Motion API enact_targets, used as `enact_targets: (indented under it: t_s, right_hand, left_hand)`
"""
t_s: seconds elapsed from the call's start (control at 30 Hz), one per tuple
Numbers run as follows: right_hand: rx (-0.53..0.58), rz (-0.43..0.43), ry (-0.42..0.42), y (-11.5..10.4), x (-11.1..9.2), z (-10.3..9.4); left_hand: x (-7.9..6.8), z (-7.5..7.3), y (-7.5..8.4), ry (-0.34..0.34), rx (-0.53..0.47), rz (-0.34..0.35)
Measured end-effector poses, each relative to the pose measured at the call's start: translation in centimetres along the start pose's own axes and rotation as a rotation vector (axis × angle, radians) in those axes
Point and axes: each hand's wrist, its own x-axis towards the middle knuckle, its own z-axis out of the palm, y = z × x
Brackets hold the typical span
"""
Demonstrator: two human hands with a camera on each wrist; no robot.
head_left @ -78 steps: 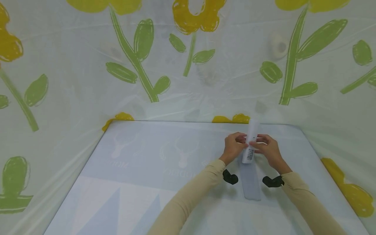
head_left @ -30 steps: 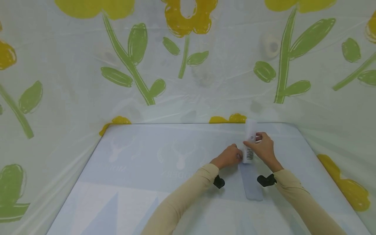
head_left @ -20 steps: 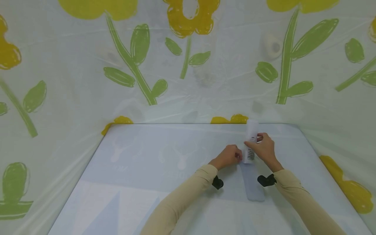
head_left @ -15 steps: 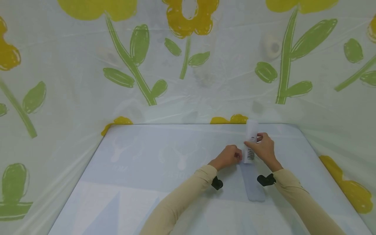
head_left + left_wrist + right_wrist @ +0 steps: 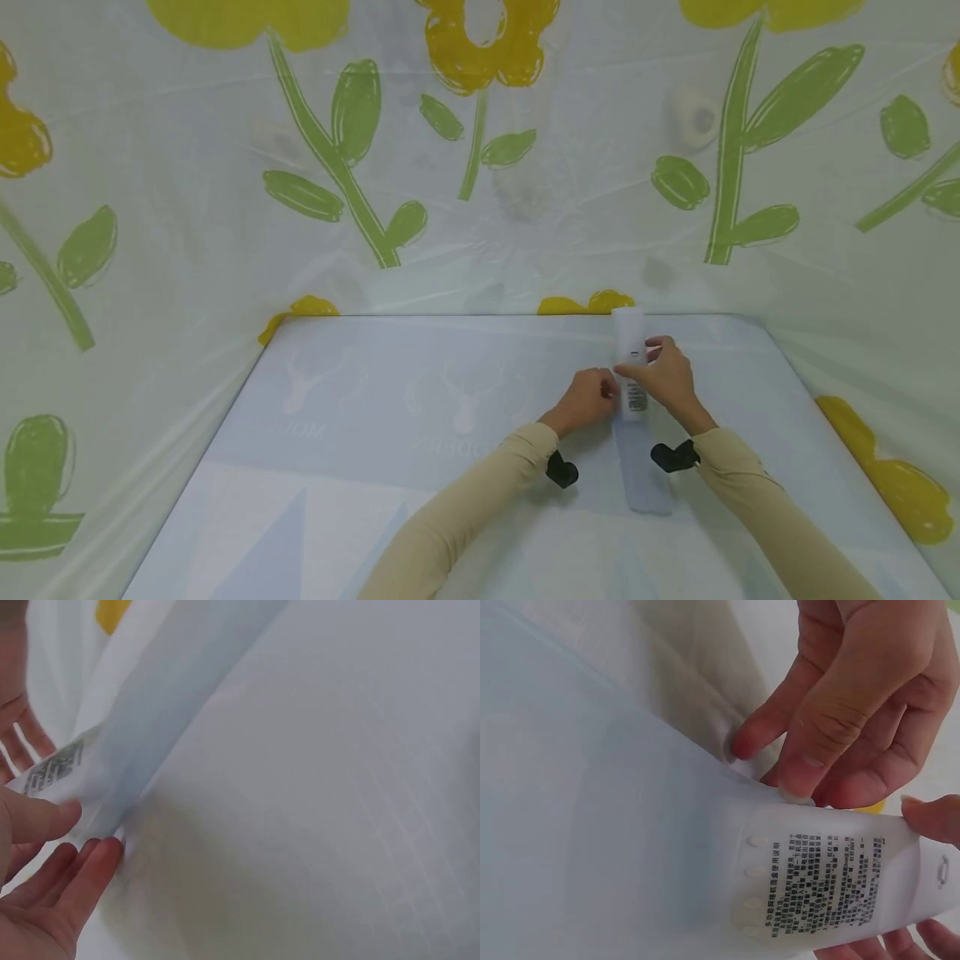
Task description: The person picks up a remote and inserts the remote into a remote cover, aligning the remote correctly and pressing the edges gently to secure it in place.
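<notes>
A white remote control (image 5: 630,354), its back printed with dark text, stands nearly upright in the head view. Its lower end reaches the mouth of a translucent bluish plastic sleeve (image 5: 643,479), which extends toward me above the table. My right hand (image 5: 669,375) grips the remote, with the thumb across its printed side and fingers behind its right edge. At the sleeve's mouth, my left hand (image 5: 591,400) pinches the edge; thumb and fingertips meet there in the right wrist view, beside the remote's printed text (image 5: 825,885). How deep the remote sits inside is unclear.
A pale blue and white patterned cloth covers the table (image 5: 360,400). Behind it hangs a whitish curtain (image 5: 585,167) with yellow flowers and green leaves. Dark heart-shaped pieces (image 5: 675,456) show at both wrists, below the beige sleeves.
My left hand has come down from the remote's middle to the sleeve's mouth. In the last half second the remote's top has tilted left, and my right hand has shifted slightly left with it.
</notes>
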Motion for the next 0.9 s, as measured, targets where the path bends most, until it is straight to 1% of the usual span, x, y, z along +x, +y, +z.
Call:
enact_targets:
  t_s: [0.13,0.17,0.2,0.33,0.5,0.63,0.7,0.77,0.9]
  right_hand:
    - [0.012,0.011,-0.069,0.0,-0.1,-0.2]
    - [0.018,0.007,-0.084,0.0,-0.1,-0.2]
    - [0.027,-0.001,-0.096,0.1,-0.1,-0.3]
    - [0.089,-0.029,-0.139,0.9,0.2,-0.5]
    - [0.163,-0.024,-0.173,1.7,0.4,-0.8]
    - [0.206,-0.001,-0.192,2.0,0.3,-1.2]
    - [0.233,0.023,-0.201,2.2,0.2,-1.4]
    - [0.262,0.046,-0.206,2.5,0.0,-1.6]
    - [0.303,0.079,-0.196,3.0,-0.2,-1.6]
  left_hand:
    - [-0.2,-0.1,0.3,0.011,-0.157,-0.119]
    - [-0.5,-0.4,0.9,0.008,-0.197,-0.162]
    - [-0.5,-0.3,0.9,0.017,-0.223,-0.183]
    - [-0.6,-0.1,1.5,0.062,-0.285,-0.237]
    - [-0.4,0.5,1.7,0.124,-0.359,-0.323]
    - [-0.4,0.8,1.8,0.167,-0.39,-0.409]
    - [-0.4,0.9,1.9,0.165,-0.415,-0.45]
    - [-0.6,1.1,2.0,0.159,-0.455,-0.481]
    - [-0.9,1.4,2.0,0.149,-0.516,-0.477]
